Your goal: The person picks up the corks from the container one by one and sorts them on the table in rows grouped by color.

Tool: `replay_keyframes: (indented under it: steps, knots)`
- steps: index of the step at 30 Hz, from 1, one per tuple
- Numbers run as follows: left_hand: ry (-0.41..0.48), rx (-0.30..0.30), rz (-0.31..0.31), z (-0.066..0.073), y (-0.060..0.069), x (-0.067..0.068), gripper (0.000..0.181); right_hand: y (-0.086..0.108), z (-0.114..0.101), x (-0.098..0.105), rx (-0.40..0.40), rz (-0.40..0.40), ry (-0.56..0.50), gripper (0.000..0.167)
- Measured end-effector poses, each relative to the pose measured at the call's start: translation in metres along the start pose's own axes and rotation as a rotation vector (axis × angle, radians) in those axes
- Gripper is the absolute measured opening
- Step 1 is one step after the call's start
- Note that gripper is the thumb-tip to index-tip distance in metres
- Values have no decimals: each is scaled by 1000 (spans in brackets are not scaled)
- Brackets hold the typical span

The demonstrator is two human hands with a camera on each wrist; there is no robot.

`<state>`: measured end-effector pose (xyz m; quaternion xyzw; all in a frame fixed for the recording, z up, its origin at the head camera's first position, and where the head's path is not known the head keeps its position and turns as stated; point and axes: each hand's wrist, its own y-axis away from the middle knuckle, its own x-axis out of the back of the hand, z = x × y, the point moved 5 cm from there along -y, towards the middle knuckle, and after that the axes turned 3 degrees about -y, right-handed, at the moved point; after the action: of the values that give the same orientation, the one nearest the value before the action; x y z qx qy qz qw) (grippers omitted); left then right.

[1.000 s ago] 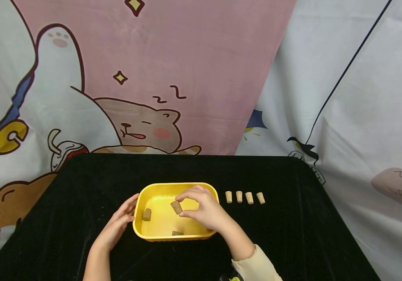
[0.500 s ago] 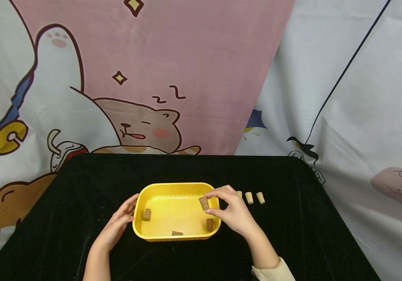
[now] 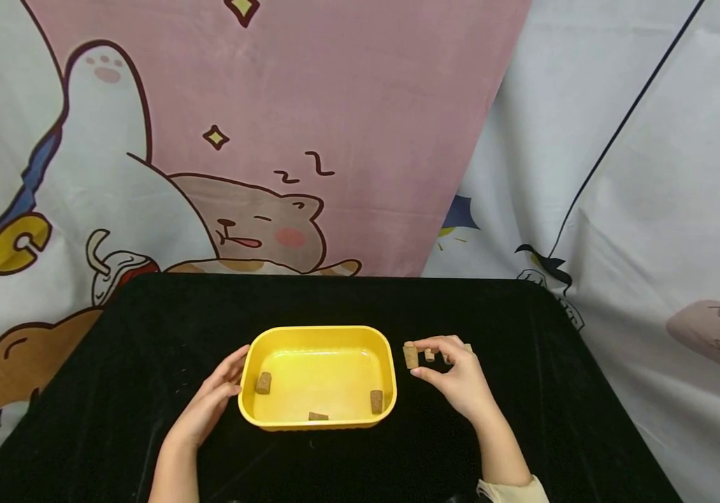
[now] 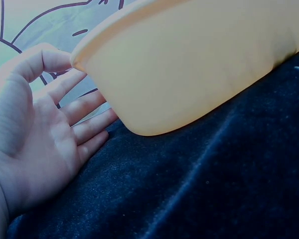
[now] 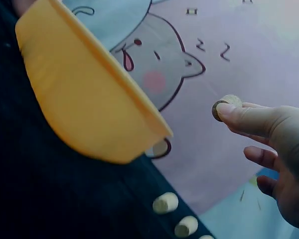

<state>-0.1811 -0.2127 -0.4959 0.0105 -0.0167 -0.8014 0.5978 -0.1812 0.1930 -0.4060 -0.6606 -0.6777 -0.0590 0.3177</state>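
My right hand (image 3: pixel 457 377) pinches a cork stopper (image 3: pixel 410 355) between thumb and fingers, just right of the yellow tray (image 3: pixel 317 425). In the right wrist view the held cork stopper (image 5: pixel 229 106) is raised off the black cloth, its other fingers loosely bent. My left hand (image 3: pixel 205 402) rests against the tray's left end, fingers fairly straight; the left wrist view has the thumb at the rim and the fingertips by the outer wall. Inside the tray lie a cork at the left (image 3: pixel 263 383), a cork at the right (image 3: pixel 376 402) and one by the front wall (image 3: pixel 318 416), partly hidden.
Light cork stoppers (image 5: pixel 165 203) stand in a row on the black cloth (image 3: pixel 561 426) right of the tray, partly hidden behind my right hand in the head view. A cartoon-printed curtain (image 3: pixel 360 140) hangs behind the table.
My right hand has carried the pinched cork stopper rightward, from above the tray, past its right rim, to the row of corks. The left hand and tray stay in place.
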Motion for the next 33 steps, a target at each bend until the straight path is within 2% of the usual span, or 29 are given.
replay_keyframes:
  steps: [5, 10, 20, 26, 33]
  knots:
    - [-2, 2, -2, 0, 0, 0, 61, 3, 21, 2, -90, -16, -15, 38]
    - [-9, -4, -4, 0, 0, 0, 60, 7, 41, -2, -173, -48, 35, 36]
    - [-5, -2, 5, 0, 0, -1, 60, 15, 75, -16, -253, -97, 62, 37]
    - [-9, -5, 3, 0, 0, -1, 60, 18, 86, -21, -303, -123, 62, 37]
    - [-3, 0, 7, 0, 0, 0, 60, 17, 91, -25, -324, -137, 74, 36]
